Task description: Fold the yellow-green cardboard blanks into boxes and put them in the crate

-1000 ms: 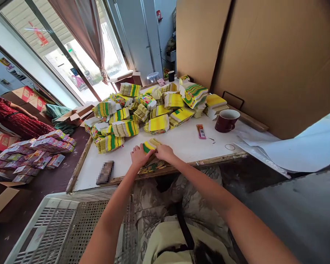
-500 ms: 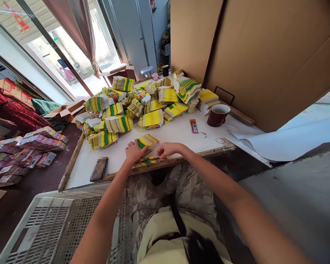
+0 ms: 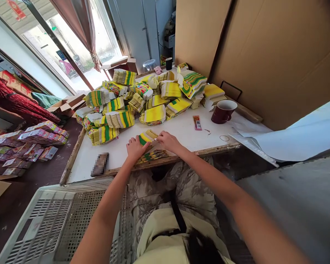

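Note:
On the white table (image 3: pixel 121 150), near its front edge, lies a small stack of yellow and green packets (image 3: pixel 147 136). My left hand (image 3: pixel 136 147) rests on the left end of that stack, its fingers spread. At the stack's right end my right hand (image 3: pixel 167 141) has its fingertips pinched on the edge of the packets. Just below both hands, along the wooden edge, lies a fanned row of dark, yellow and green striped packets (image 3: pixel 153 156). Behind them spreads a large heap of bundled yellow, green and white packets (image 3: pixel 153 114).
A blurred phone-like object (image 3: pixel 100 164) lies left. At the right are a small red packet (image 3: pixel 197 123), a dark red mug (image 3: pixel 223 112) and a rubber band (image 3: pixel 224 138). A plastic crate (image 3: pixel 44 220) stands lower left; tall cardboard (image 3: pixel 203 33) rises behind.
My right hand has moved up from the striped row to the stack's right end. More of the striped row now shows. The whole view has shifted slightly.

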`<action>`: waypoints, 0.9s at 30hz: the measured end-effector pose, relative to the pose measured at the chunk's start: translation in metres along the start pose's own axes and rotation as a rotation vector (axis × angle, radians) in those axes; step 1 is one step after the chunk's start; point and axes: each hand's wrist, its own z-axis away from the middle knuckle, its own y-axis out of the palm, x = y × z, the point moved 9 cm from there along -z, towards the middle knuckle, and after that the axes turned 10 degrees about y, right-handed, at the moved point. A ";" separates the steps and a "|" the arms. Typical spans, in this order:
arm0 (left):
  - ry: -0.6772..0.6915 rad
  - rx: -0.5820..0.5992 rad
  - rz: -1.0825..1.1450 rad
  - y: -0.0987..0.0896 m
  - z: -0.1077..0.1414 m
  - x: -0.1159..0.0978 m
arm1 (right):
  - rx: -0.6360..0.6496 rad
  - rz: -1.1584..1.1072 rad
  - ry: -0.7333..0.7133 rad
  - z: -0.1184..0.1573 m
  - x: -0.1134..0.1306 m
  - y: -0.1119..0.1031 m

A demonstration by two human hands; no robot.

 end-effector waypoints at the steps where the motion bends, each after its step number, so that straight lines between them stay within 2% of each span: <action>1: 0.001 0.005 0.004 0.001 0.000 0.000 | -0.010 0.015 -0.003 0.001 0.001 0.000; 9: -0.012 0.005 0.017 -0.001 0.000 -0.001 | 0.014 0.078 -0.011 -0.008 0.012 0.004; 16: -0.006 -0.019 0.034 0.000 0.003 0.002 | 0.013 0.094 0.117 -0.021 0.021 0.016; 24: 0.001 -0.030 0.048 0.006 0.000 0.005 | 0.126 0.060 0.232 -0.024 0.013 0.036; 27: 0.013 -0.032 0.034 0.007 -0.001 0.004 | 0.156 0.018 0.247 -0.025 0.020 0.044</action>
